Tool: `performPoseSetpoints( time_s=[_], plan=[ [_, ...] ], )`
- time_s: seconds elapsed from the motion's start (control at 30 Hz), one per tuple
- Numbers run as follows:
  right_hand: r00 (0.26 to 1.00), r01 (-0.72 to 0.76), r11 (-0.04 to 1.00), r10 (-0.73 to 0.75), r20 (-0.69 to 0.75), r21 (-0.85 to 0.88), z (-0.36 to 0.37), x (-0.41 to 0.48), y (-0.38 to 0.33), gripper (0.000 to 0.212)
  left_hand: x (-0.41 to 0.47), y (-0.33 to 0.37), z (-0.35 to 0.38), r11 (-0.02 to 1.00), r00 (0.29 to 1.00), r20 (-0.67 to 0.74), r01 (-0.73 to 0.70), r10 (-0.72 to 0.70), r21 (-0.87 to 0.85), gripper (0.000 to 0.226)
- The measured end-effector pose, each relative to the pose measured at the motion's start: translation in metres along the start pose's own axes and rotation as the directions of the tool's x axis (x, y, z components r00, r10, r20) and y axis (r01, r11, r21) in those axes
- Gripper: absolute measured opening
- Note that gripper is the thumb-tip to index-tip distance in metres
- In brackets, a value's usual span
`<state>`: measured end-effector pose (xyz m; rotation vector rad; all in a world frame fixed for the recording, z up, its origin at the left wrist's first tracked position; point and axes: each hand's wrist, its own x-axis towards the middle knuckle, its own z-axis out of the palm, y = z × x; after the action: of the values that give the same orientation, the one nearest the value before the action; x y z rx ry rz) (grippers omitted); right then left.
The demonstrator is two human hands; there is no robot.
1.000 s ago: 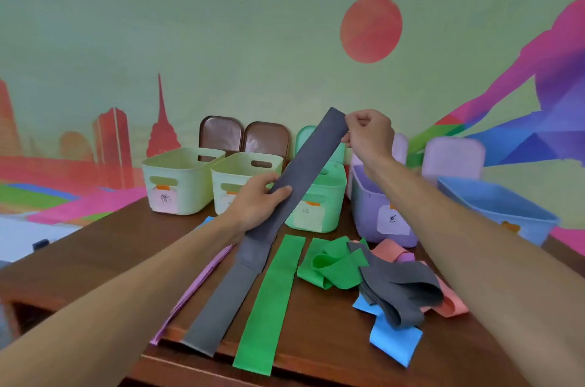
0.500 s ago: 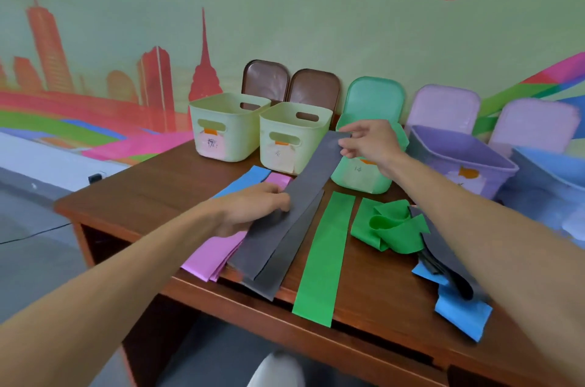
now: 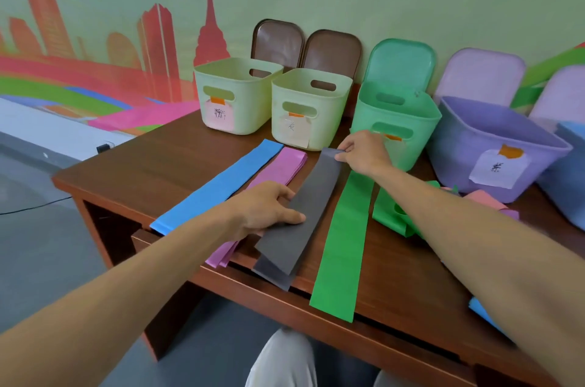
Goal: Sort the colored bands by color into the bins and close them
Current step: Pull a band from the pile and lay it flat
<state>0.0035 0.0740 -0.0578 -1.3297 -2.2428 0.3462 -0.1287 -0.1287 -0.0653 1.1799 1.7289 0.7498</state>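
**Grey band pressed flat on the desk, bins open behind**

A person's right hand (image 3: 364, 154) pinches the far end of a grey band (image 3: 316, 196), its grip clenched on the corner just in front of the green bin (image 3: 395, 127). The left hand (image 3: 269, 209) is released, fingers flat, pressing the band's middle to the desk (image 3: 152, 162). The band lies lengthwise over a second grey band (image 3: 272, 274), and their near ends reach the desk's near edge. To the left lie pink bands (image 3: 286, 165) and a blue band (image 3: 221, 184). To the right lie a flat green band (image 3: 345, 238) and a crumpled green band (image 3: 387, 215). By the far wall stand a pale bin (image 3: 234, 102), a second pale bin (image 3: 310, 114) and a purple bin (image 3: 493, 146), all open. The grey band looks thin, light and limp, and probably stretchy. Lifted by one end it would likely sag and trail, so taking both ends, or folding it first, seems the surer way to carry it to a bin.
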Motion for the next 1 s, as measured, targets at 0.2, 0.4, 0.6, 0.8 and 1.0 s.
performPoseSetpoints(
  time_s=[0.2, 0.4, 0.6, 0.8, 1.0],
  plan=[
    [0.998, -0.015, 0.998, 0.019, 0.065, -0.057, 0.015, 0.002, 0.007, 0.005, 0.003, -0.002, 0.004, 0.999, 1.0, 0.023, -0.012, 0.011, 0.04, 0.061],
    [0.997, -0.045, 0.997, 0.049, 0.06, -0.061, 0.022, 0.005, 0.007, 0.006, -0.001, 0.005, 0.005, 0.989, 1.0, 0.017, -0.009, 0.006, 0.145, 0.058],
    [0.998, -0.03, 0.992, 0.036, 0.046, -0.125, 0.028, 0.003, 0.004, 0.01, -0.001, 0.01, 0.009, 0.863, 0.991, -0.048, -0.082, 0.121, 0.499, 0.058],
    [0.999, -0.015, 0.962, 0.028, 0.044, -0.271, 0.031, 0.0, 0.0, 0.02, -0.001, 0.007, 0.009, 0.738, 0.988, -0.06, -0.068, 0.145, 0.671, 0.052],
    [0.99, 0.144, 0.884, -0.128, 0.066, -0.444, 0.009, -0.004, -0.012, 0.007, -0.007, 0.006, 0.011, 0.519, 0.933, -0.046, -0.158, 0.358, 0.84, 0.05]
  ],
)
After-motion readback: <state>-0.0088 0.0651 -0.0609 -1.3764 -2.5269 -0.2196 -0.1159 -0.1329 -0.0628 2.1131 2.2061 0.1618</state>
